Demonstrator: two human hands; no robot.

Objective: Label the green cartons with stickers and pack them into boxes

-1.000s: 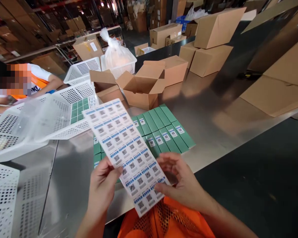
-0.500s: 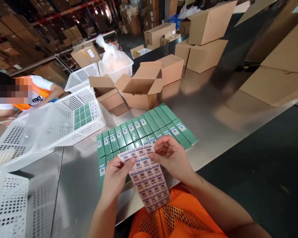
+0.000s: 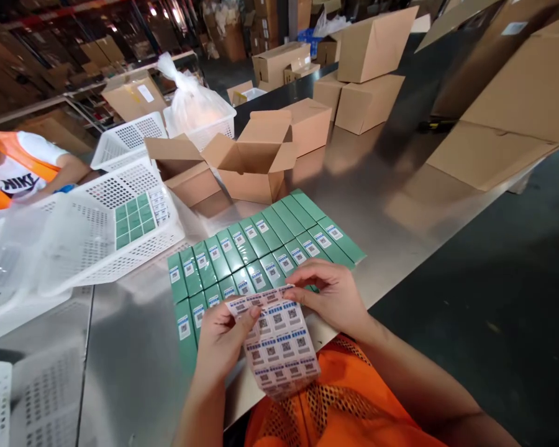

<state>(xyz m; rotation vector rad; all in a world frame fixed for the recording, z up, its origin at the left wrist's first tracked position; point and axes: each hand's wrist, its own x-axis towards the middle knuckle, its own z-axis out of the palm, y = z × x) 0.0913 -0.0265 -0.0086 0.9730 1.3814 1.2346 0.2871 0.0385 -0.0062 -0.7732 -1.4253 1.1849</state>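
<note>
A sheet of QR-code stickers (image 3: 279, 338) hangs between my hands, its lower end bent near my orange vest. My left hand (image 3: 223, 335) pinches its upper left edge, thumb on top. At the upper right corner, my right hand (image 3: 330, 295) has thumb and forefinger closed on the same sheet. Just beyond lie two rows of slim green boxes (image 3: 279, 226), side by side on the metal table. Many of these boxes carry a white QR sticker; several at the far right of the back row show none. My hands and the sheet hide part of the front row.
White perforated baskets (image 3: 172, 233) stand at the left, one holding green boxes. Open cardboard cartons (image 3: 254, 183) sit behind the rows, with more cartons (image 3: 372, 102) farther back. A large carton (image 3: 494, 152) is at the right. Across the table at left is a person (image 3: 28, 161) in an orange vest.
The sticker sheet has bent, its lower part curling toward me, and my hands have dropped slightly. The view has shifted a little to the right. Both hands keep hold of the sheet.
</note>
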